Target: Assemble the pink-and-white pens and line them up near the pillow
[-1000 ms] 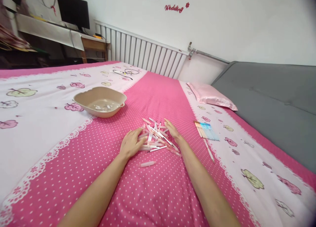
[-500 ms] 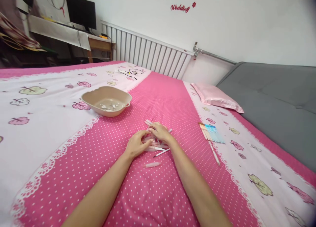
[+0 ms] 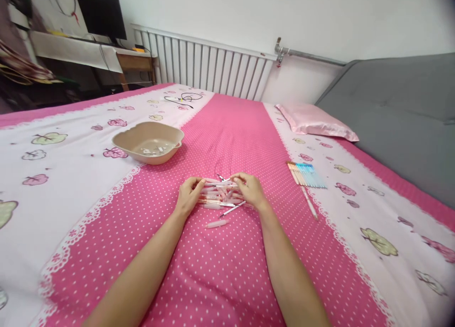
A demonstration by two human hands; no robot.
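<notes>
A jumbled pile of pink and whitish pens (image 3: 221, 192) lies on the pink dotted bedspread between my hands. My left hand (image 3: 189, 195) is at the pile's left side, thumb and fingers closed on pen ends. At the right side, my right hand (image 3: 250, 189) bends its fingers over the other ends; some fingertips are hidden. A thin white stick with a dark tip (image 3: 232, 210), perhaps a refill, slants out at the front right. Nearer to me lies a single short pale pink pen piece (image 3: 217, 224), apart from both hands.
A beige basin (image 3: 147, 149) holding small white bits stands at the left. To the right lie a row of orange-to-blue pens (image 3: 306, 175) and one pale pen (image 3: 309, 203). Farther back are a pink pillow (image 3: 316, 121), a black cable (image 3: 186, 98) and the grey headboard (image 3: 394, 99).
My hands have moved apart, from over the pile to its two sides, uncovering the pens. The pens now lie more crosswise. The camera view has shifted slightly.
</notes>
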